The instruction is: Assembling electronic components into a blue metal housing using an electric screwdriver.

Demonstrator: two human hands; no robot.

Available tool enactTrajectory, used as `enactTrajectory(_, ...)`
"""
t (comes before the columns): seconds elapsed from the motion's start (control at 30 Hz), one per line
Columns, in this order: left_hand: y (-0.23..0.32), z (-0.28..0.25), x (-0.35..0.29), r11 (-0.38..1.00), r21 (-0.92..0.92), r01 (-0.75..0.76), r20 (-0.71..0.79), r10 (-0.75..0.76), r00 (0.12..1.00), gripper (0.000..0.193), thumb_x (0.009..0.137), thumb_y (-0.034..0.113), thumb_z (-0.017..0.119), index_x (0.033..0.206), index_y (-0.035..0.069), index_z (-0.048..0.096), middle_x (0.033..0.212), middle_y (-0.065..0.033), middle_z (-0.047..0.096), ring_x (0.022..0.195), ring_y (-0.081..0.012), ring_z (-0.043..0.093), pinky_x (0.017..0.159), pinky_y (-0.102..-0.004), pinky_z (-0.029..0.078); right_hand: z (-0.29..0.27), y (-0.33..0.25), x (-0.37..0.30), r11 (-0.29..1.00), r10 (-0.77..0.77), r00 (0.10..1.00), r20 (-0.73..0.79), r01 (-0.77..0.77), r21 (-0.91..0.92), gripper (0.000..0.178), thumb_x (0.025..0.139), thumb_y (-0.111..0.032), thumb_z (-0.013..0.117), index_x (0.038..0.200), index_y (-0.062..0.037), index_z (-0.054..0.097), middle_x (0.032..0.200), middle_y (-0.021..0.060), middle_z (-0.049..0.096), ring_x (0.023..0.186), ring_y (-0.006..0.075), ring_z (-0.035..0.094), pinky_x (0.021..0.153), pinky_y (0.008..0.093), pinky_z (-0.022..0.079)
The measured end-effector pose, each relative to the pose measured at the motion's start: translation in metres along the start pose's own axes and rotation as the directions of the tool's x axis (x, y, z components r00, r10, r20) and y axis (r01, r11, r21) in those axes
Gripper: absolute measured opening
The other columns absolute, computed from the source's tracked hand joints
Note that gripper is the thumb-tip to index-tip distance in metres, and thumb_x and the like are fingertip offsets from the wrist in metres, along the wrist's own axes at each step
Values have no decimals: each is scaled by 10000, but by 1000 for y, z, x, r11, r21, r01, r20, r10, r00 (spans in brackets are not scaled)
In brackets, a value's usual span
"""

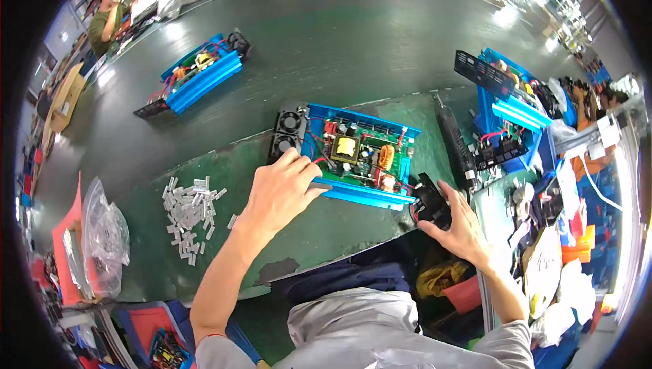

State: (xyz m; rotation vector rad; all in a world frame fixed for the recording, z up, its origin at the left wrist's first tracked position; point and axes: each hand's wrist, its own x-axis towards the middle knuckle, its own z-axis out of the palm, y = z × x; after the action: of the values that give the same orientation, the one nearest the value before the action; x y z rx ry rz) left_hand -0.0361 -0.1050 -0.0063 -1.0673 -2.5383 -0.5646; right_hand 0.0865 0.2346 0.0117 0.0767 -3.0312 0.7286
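In front of me lies a blue metal housing, open on top, with a green circuit board inside. The board carries a yellow transformer and a copper coil. At its left end a black panel with two fans is joined by wires. My left hand is closed at the housing's near left corner, fingertips inside the wall and thumb outside. Against the right end is a black end panel with wires. My right hand grips this panel between thumb and fingers.
Small metal pieces lie heaped at the left. Another blue unit lies farther left; more blue units are stacked at the right. A long black tool lies nearby. A clear plastic bag is at far left. A person sits beyond.
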Motion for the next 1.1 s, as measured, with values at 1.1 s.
enactTrajectory(1.1,91,3,-35,903,-46,427,128,-419,899,249,800,128,803,980,95,634,865,-4,689,858,-195,627,555,-318,491,47,-45,222,499,-865,502,1,859,113,243,794,-104,788,989,-20,671,884,108,616,852,305,604,748,408,517)
